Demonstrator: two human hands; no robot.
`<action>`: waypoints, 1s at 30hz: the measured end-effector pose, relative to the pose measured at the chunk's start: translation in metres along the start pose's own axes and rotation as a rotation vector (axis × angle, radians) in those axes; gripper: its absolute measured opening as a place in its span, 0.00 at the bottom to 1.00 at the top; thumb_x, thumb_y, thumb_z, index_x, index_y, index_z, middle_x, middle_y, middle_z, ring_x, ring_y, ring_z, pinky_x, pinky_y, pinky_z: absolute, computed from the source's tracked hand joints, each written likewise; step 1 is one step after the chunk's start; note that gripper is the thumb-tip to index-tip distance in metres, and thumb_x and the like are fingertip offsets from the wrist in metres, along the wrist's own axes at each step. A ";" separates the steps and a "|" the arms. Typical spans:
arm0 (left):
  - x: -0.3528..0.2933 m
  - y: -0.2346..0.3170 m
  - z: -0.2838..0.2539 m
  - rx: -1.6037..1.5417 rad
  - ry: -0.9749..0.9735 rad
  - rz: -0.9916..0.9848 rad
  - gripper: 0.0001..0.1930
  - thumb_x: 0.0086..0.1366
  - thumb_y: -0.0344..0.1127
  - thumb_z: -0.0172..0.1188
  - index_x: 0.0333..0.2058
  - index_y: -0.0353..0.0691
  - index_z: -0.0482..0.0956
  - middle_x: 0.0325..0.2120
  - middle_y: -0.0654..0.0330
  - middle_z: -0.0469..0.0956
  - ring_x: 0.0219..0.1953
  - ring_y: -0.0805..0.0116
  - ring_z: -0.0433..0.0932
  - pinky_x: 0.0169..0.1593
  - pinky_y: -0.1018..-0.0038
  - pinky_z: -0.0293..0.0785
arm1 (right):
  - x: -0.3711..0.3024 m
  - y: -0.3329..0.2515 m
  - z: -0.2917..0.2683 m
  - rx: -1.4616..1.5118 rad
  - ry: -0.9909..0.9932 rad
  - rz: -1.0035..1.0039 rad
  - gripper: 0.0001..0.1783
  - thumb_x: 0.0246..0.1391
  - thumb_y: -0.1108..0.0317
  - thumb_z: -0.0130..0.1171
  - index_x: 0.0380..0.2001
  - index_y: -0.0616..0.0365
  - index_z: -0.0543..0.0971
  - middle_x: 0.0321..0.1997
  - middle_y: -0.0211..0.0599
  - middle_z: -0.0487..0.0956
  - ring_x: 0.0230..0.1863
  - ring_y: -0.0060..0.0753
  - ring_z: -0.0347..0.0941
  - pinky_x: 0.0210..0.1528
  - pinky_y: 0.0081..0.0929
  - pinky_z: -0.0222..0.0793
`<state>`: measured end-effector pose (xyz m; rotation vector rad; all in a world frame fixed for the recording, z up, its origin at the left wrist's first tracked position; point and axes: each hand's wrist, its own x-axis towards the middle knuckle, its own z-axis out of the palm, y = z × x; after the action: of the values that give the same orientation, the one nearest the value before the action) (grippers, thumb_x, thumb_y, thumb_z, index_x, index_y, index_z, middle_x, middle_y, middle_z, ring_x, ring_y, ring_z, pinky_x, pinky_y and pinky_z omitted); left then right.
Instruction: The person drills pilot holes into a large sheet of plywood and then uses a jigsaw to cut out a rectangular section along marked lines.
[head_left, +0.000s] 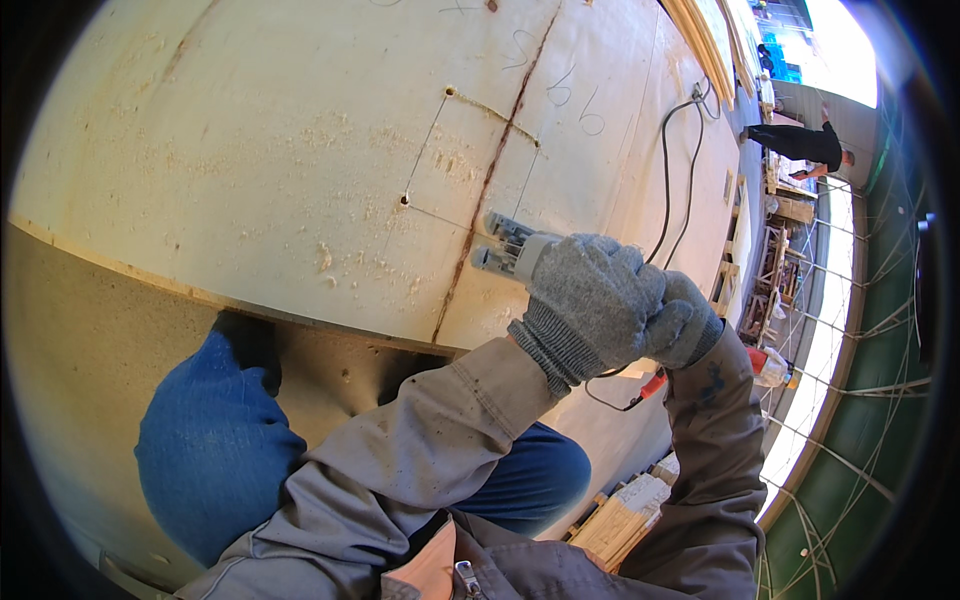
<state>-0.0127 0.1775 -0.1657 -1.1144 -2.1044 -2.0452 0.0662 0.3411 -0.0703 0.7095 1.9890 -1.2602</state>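
Observation:
A jigsaw with a forked metal foot is held over the pale wooden panel. My left hand, in a grey knit glove, is closed around its body behind the foot. Right behind it, my gloved right hand is closed around the rear of the tool, most of which the gloves hide. The foot is beside a brown seam that runs across the panel. Near it, pencil lines and a sawdust-lined cut join drilled holes in a four-sided outline.
Sawdust is scattered on the panel. A dark cable loops over its right part. My knee in blue trousers is beside the panel's near edge. Wood stacks lie at the right, and a person in black stands farther off.

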 end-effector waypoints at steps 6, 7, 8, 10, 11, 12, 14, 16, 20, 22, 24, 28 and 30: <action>0.000 0.000 -0.001 -0.008 0.042 0.017 0.25 0.64 0.62 0.62 0.20 0.46 0.81 0.17 0.59 0.74 0.22 0.59 0.77 0.28 0.59 0.71 | -0.002 0.003 -0.001 -0.035 0.037 -0.022 0.14 0.52 0.72 0.70 0.43 0.59 0.83 0.41 0.30 0.84 0.42 0.22 0.79 0.44 0.25 0.80; 0.001 0.001 -0.002 0.002 0.021 0.013 0.25 0.64 0.62 0.63 0.20 0.46 0.81 0.16 0.59 0.74 0.22 0.59 0.77 0.28 0.59 0.71 | -0.002 0.003 -0.002 -0.040 0.033 -0.026 0.14 0.52 0.72 0.70 0.44 0.59 0.83 0.41 0.30 0.84 0.42 0.22 0.79 0.44 0.25 0.80; 0.001 0.002 -0.002 0.011 0.000 0.009 0.25 0.64 0.61 0.63 0.20 0.46 0.81 0.16 0.58 0.74 0.22 0.59 0.78 0.28 0.59 0.71 | -0.003 0.003 -0.002 -0.045 0.030 -0.029 0.14 0.52 0.72 0.70 0.44 0.59 0.83 0.41 0.30 0.84 0.42 0.22 0.79 0.44 0.25 0.80; 0.001 0.001 -0.003 0.024 -0.015 0.000 0.25 0.64 0.61 0.63 0.20 0.46 0.81 0.16 0.58 0.74 0.21 0.59 0.78 0.27 0.59 0.71 | 0.000 0.002 -0.001 -0.078 0.029 -0.026 0.15 0.52 0.72 0.71 0.44 0.58 0.83 0.40 0.30 0.84 0.41 0.22 0.79 0.44 0.25 0.80; 0.001 0.000 -0.004 0.023 -0.010 -0.002 0.25 0.64 0.61 0.63 0.20 0.46 0.81 0.16 0.58 0.74 0.21 0.59 0.78 0.27 0.59 0.71 | 0.002 -0.001 0.002 -0.107 0.036 -0.016 0.15 0.52 0.72 0.71 0.44 0.58 0.83 0.40 0.30 0.84 0.41 0.22 0.79 0.43 0.25 0.80; 0.001 0.000 -0.004 0.012 -0.002 -0.001 0.25 0.64 0.62 0.63 0.20 0.46 0.81 0.16 0.58 0.74 0.21 0.59 0.78 0.27 0.59 0.71 | 0.001 -0.005 0.003 -0.140 0.052 -0.001 0.15 0.52 0.72 0.71 0.44 0.58 0.83 0.40 0.30 0.84 0.41 0.22 0.79 0.43 0.25 0.80; 0.002 0.002 -0.004 -0.004 -0.011 -0.016 0.25 0.64 0.62 0.63 0.20 0.46 0.81 0.16 0.58 0.75 0.21 0.59 0.78 0.26 0.59 0.71 | -0.001 -0.008 0.003 -0.128 0.052 -0.001 0.15 0.52 0.72 0.70 0.44 0.58 0.83 0.40 0.30 0.84 0.41 0.22 0.79 0.43 0.25 0.79; 0.002 0.002 -0.003 -0.008 -0.012 -0.017 0.25 0.64 0.62 0.63 0.20 0.46 0.81 0.16 0.58 0.75 0.21 0.59 0.78 0.26 0.59 0.71 | -0.001 -0.005 0.001 -0.091 0.037 -0.025 0.15 0.52 0.72 0.70 0.44 0.58 0.83 0.40 0.30 0.84 0.41 0.22 0.79 0.43 0.25 0.79; 0.002 0.002 -0.002 0.010 -0.015 -0.001 0.25 0.64 0.61 0.63 0.20 0.47 0.81 0.16 0.59 0.75 0.21 0.60 0.78 0.27 0.59 0.71 | 0.000 0.005 -0.003 -0.062 0.019 -0.086 0.16 0.51 0.72 0.71 0.44 0.58 0.83 0.40 0.30 0.84 0.40 0.23 0.79 0.43 0.25 0.79; 0.001 0.002 -0.002 0.019 -0.022 -0.005 0.25 0.64 0.61 0.63 0.20 0.47 0.81 0.16 0.59 0.75 0.22 0.60 0.78 0.28 0.59 0.71 | 0.001 0.007 -0.003 -0.076 0.023 -0.097 0.16 0.50 0.71 0.71 0.44 0.58 0.83 0.39 0.30 0.84 0.40 0.23 0.79 0.43 0.25 0.79; 0.000 0.002 -0.001 0.014 -0.019 -0.013 0.25 0.64 0.62 0.63 0.21 0.47 0.81 0.16 0.59 0.75 0.22 0.60 0.78 0.28 0.60 0.71 | 0.001 0.008 -0.003 -0.077 0.032 -0.098 0.16 0.50 0.71 0.71 0.44 0.59 0.83 0.39 0.30 0.84 0.40 0.23 0.79 0.43 0.25 0.79; 0.001 0.004 -0.002 0.008 0.008 -0.013 0.24 0.64 0.61 0.63 0.21 0.47 0.81 0.17 0.59 0.74 0.22 0.60 0.78 0.28 0.59 0.70 | -0.001 0.008 -0.004 -0.095 0.034 -0.064 0.14 0.51 0.72 0.68 0.43 0.59 0.82 0.37 0.29 0.84 0.39 0.22 0.78 0.42 0.25 0.78; 0.003 0.006 -0.003 0.013 -0.017 -0.012 0.24 0.64 0.61 0.64 0.22 0.47 0.81 0.17 0.59 0.75 0.22 0.59 0.78 0.28 0.59 0.70 | -0.002 0.003 -0.004 -0.166 0.038 -0.090 0.13 0.51 0.72 0.66 0.42 0.59 0.82 0.36 0.30 0.83 0.38 0.22 0.78 0.41 0.24 0.78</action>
<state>-0.0136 0.1752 -0.1591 -1.1250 -2.1342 -2.0309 0.0688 0.3453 -0.0692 0.5731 2.1488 -1.1230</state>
